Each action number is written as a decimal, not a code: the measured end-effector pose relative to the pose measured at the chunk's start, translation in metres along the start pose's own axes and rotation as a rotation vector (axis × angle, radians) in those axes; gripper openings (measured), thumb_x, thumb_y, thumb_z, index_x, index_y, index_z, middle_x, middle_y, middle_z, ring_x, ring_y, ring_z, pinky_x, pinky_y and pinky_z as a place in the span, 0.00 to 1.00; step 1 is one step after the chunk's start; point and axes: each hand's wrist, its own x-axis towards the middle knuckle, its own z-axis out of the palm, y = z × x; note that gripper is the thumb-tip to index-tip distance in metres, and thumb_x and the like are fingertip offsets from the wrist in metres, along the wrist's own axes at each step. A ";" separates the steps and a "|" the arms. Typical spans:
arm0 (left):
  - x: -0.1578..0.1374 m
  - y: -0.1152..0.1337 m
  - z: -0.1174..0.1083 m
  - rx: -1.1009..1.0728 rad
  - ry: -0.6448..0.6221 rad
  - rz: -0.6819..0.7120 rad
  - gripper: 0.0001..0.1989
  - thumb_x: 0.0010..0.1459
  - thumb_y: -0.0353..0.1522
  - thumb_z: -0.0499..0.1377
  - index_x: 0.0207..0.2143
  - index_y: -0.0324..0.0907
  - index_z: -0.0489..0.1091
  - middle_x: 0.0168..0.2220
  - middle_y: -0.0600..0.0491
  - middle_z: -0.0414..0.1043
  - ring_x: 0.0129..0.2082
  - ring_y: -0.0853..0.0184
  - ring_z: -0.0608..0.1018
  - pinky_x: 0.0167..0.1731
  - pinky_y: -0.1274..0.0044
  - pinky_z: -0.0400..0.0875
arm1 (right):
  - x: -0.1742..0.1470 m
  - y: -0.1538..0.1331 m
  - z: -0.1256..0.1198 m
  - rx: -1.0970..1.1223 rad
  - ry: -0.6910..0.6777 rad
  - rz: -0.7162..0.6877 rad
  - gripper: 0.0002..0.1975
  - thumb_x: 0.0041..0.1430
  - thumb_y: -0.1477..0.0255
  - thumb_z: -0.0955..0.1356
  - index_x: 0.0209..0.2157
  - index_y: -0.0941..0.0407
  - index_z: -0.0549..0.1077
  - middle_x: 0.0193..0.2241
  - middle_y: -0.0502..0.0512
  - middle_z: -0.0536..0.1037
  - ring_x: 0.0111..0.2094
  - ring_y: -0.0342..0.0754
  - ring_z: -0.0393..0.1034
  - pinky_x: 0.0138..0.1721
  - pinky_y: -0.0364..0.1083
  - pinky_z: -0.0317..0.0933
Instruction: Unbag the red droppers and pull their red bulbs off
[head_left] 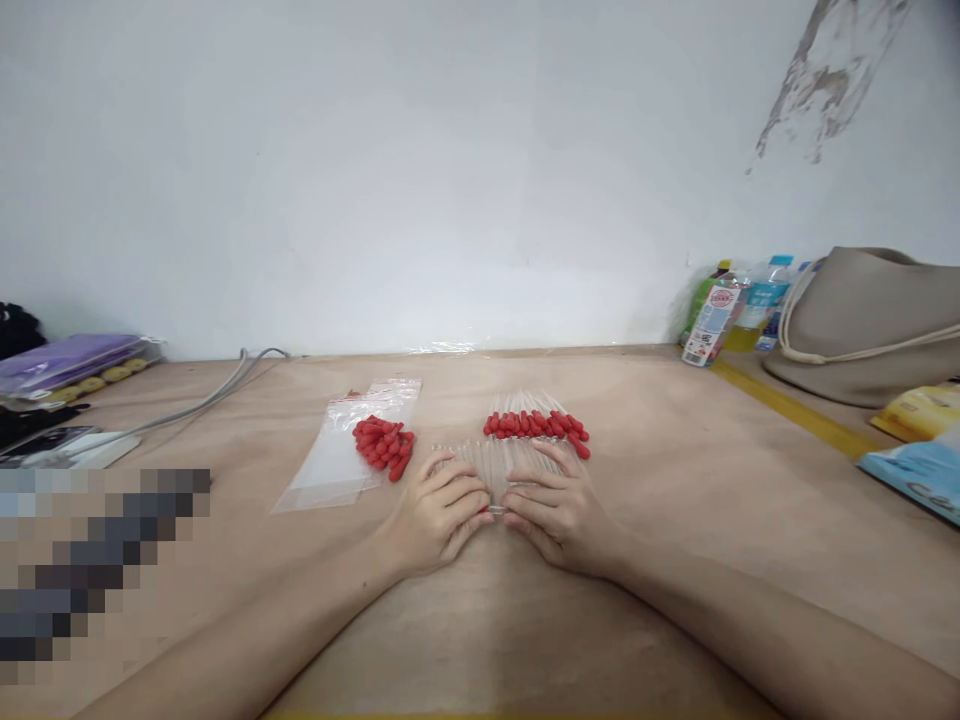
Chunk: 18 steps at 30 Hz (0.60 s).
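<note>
Both of my hands rest on a row of thin clear glass dropper tubes (493,468) on the table. My left hand (444,508) curls over the left end, and my right hand (561,505) curls over the right end. The fingertips of the two hands are close together but apart. A bit of red shows by my left thumb; what it is I cannot tell. Just beyond lie several droppers with red rubber bulbs (534,424), their clear tubes pointing away. To the left, loose red rubber bulbs (382,446) are heaped on clear zip bags (330,465).
A grey cable (217,392) crosses the left of the table, near a purple package (79,362). At the back right stand drink bottles (716,315) and a grey bag (870,325). A blue packet (915,475) lies at the right edge. A white wall (450,180) closes off the back.
</note>
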 end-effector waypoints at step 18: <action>-0.001 0.004 -0.006 -0.002 -0.034 0.040 0.07 0.58 0.31 0.51 0.32 0.42 0.69 0.31 0.52 0.74 0.38 0.66 0.73 0.48 0.66 0.58 | -0.012 0.001 -0.012 -0.125 0.031 -0.103 0.10 0.55 0.77 0.64 0.39 0.53 0.71 0.31 0.47 0.78 0.40 0.43 0.71 0.54 0.54 0.50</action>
